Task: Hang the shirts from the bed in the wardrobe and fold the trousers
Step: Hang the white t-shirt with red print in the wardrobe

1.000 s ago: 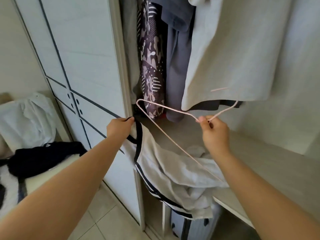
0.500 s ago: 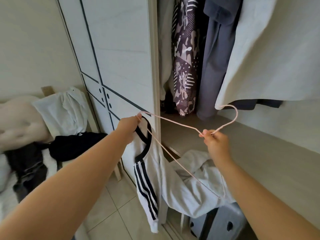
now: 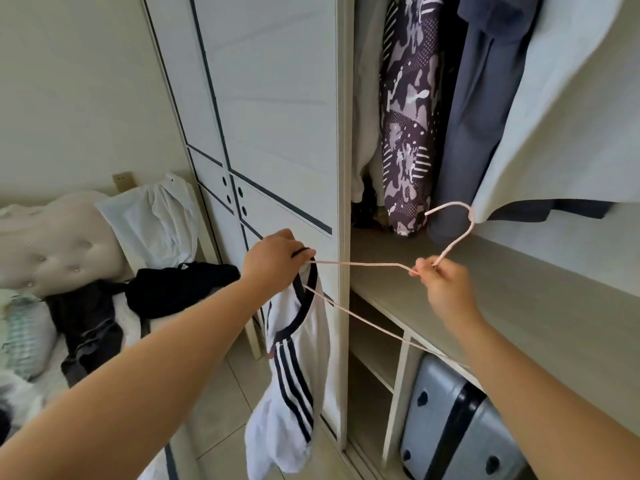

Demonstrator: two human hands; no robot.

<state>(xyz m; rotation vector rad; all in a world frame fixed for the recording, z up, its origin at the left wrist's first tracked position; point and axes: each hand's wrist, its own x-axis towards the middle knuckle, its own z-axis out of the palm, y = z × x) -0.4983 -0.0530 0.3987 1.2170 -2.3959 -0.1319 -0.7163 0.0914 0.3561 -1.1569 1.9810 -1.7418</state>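
Note:
A white shirt (image 3: 294,368) with black trim and black sleeve stripes hangs down in front of the wardrobe's edge. My left hand (image 3: 270,258) grips its black collar together with the left end of a thin pink hanger (image 3: 363,264). My right hand (image 3: 440,282) pinches the hanger at the base of its hook, which curls up toward the hanging clothes. The hanger's lower wire runs down behind my right forearm. On the bed at the left lie dark garments (image 3: 173,289).
The open wardrobe holds a patterned dark garment (image 3: 408,116), a blue-grey one (image 3: 474,116) and a pale shirt (image 3: 561,109) above a wooden shelf (image 3: 536,306). A grey suitcase (image 3: 446,420) stands below. The white wardrobe door (image 3: 270,116) stands left. Pillows lie on the bed.
The shirt has come off the wardrobe shelf and now hangs free from my left hand. Both hands moved left with the hanger, and the view shifted left toward the bed.

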